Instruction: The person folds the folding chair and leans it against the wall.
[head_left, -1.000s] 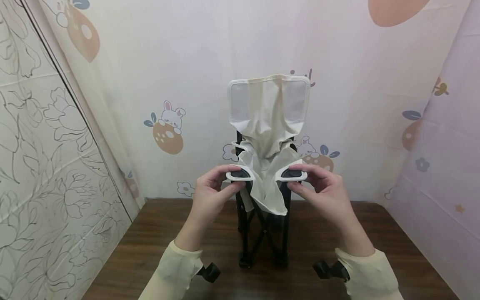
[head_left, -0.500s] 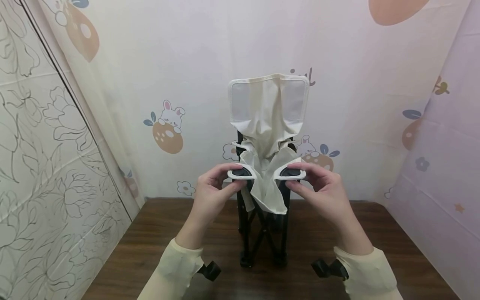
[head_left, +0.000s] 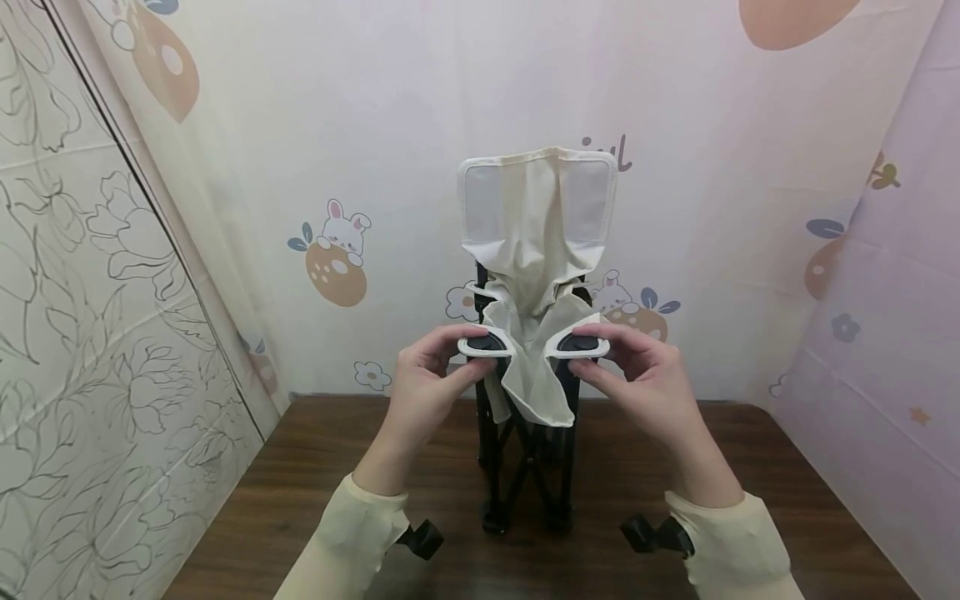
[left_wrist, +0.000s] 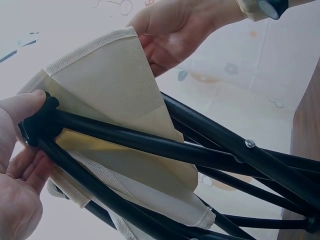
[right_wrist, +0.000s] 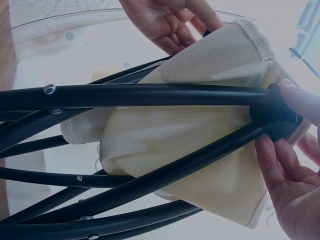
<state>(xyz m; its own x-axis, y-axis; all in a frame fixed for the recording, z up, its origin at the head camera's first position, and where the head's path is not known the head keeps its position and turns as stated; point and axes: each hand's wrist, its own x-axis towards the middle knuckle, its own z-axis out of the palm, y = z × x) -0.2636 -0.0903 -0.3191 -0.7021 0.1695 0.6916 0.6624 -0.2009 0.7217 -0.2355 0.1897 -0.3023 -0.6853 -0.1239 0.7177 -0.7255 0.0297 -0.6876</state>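
A small folding chair (head_left: 534,225) with cream fabric and a black tube frame (head_left: 529,467) stands upright, partly folded, on the table. My left hand (head_left: 431,379) pinches its front left seat corner between thumb and fingers. The front right corner is pinched the same way by my right hand (head_left: 648,383). Between both corners the seat fabric (head_left: 534,392) sags in a deep fold. In the left wrist view, the black corner joint (left_wrist: 42,120) sits against my left thumb. The right wrist view has the other joint (right_wrist: 275,112) between my right thumb and fingers.
The brown wooden table (head_left: 300,500) carries the chair's feet. A patterned curtain (head_left: 375,125) hangs close behind it, with a flower-drawn panel (head_left: 97,333) at left and another curtain (head_left: 877,333) at right.
Both hands, still pinching the chair's corners, have come very slightly closer together. The front corners and front legs have drawn in a little with them.
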